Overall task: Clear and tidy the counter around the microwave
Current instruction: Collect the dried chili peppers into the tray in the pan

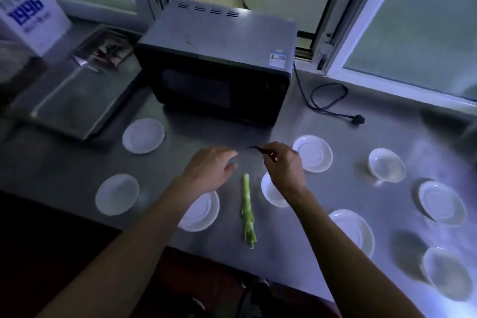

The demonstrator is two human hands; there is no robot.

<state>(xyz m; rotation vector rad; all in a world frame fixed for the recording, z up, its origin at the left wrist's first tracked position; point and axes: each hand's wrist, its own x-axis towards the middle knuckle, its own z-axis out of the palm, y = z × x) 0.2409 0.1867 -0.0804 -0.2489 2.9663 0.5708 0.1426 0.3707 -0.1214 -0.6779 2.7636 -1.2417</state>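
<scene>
While the person is leaning over the steel counter, the green veg stalk is lying nearest the front edge, long axis running near-to-far, w/ the frayed cut end toward the person and the slim tip pointing at the hands. It's looking fibrous and leafy, prob. a scallion or celery piece; can't tell which.

Just past that tip, the left hand is hovering w/ fingers loosely curled and a bit apart, holding nothing. The right hand is pinching a thin dark scrap btwn thumb and fingertips, lifted off the surface; it's too small and dim to say what it is, maybe a dried chili or stem. So the stalk is sitting below and between both wrists, and the free left hand is the nearer one for picking it up, I'd judge, gripping across its width.

Round white saucers are lying scattered on both sides, glossy ceramic w/ shallow wells: one under the left forearm, one just right of the right hand.

Farther back, the boxy dark microwave is sitting w/ its cord unplugged and looping to the right; a shiny metal tray is resting to its left.
</scene>
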